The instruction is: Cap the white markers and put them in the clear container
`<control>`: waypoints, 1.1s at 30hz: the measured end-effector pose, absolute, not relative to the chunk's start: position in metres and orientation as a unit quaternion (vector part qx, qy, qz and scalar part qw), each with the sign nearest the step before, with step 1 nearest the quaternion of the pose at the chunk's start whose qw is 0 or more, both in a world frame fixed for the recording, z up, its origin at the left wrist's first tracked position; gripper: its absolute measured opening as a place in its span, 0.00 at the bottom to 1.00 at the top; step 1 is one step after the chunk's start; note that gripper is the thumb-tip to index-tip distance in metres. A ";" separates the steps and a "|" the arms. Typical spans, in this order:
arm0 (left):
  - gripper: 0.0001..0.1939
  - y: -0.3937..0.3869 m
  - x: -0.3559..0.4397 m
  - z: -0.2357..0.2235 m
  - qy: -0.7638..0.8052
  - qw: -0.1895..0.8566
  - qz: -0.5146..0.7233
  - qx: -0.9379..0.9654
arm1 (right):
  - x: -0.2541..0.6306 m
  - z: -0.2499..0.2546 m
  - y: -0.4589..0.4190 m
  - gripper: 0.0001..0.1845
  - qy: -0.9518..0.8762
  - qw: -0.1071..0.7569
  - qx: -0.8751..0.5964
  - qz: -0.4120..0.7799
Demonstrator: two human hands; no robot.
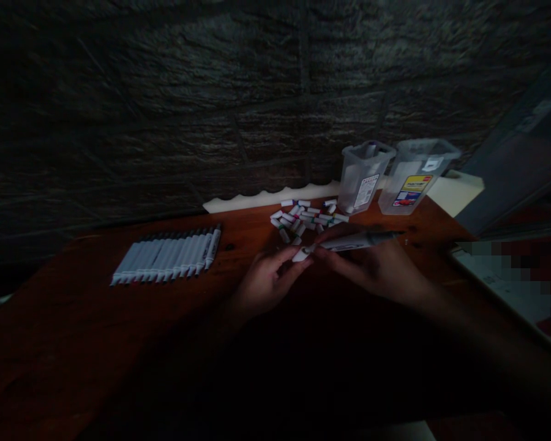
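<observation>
Between thumb and fingers, my left hand [267, 278] pinches a small white marker cap [300, 254]. My right hand [379, 266] grips a white marker [349, 242], its dark end pointing right and its other end at the cap. Whether the cap sits on the tip or just beside it, I cannot tell. Just beyond my hands lies a loose pile of white marker caps [308, 215] with coloured ends. Over to the left, several capless markers [168, 257] lie side by side in a neat row on the wooden table [87, 331].
Two clear plastic containers [406, 180] with labels stand at the back right; the left one has something inside. A pale wavy-edged strip [266, 199] runs along the stone wall [211, 92]. A pale yellowish object [457, 191] sits behind the right container.
</observation>
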State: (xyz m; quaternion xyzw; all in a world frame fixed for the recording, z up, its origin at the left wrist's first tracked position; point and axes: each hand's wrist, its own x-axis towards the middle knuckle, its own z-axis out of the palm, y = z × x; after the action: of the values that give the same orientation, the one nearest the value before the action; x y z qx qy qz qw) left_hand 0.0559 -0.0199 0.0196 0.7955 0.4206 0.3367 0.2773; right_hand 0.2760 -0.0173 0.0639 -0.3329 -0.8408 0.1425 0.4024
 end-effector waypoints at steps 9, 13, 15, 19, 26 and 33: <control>0.11 -0.024 0.060 0.027 0.372 0.369 0.368 0.768 | 0.297 0.062 0.008 0.11 -0.761 0.470 -0.439 0.081; 0.12 -0.021 0.058 0.024 0.361 0.375 0.368 0.770 | 0.287 0.057 0.001 0.14 -0.769 0.462 -0.425 0.127; 0.12 -0.021 0.058 0.023 0.362 0.377 0.368 0.769 | 0.285 0.056 -0.001 0.14 -0.770 0.459 -0.414 0.161; 0.12 -0.021 0.059 0.022 0.366 0.383 0.376 0.760 | 0.282 0.055 -0.003 0.16 -0.740 0.476 -0.380 0.285; 0.08 -0.018 0.059 0.015 0.360 0.349 0.389 0.773 | 0.269 0.049 -0.013 0.24 -0.740 0.438 -0.297 0.414; 0.09 -0.018 0.062 0.013 0.344 0.343 0.396 0.779 | 0.265 0.039 -0.010 0.20 -0.740 0.435 -0.314 0.405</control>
State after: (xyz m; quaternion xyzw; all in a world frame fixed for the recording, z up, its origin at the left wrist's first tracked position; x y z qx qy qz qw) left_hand 0.0618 -0.0179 0.0125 0.7789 0.3439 0.3964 0.3433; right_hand 0.2649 -0.0104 0.0388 -0.3140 -0.7404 0.4048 0.4352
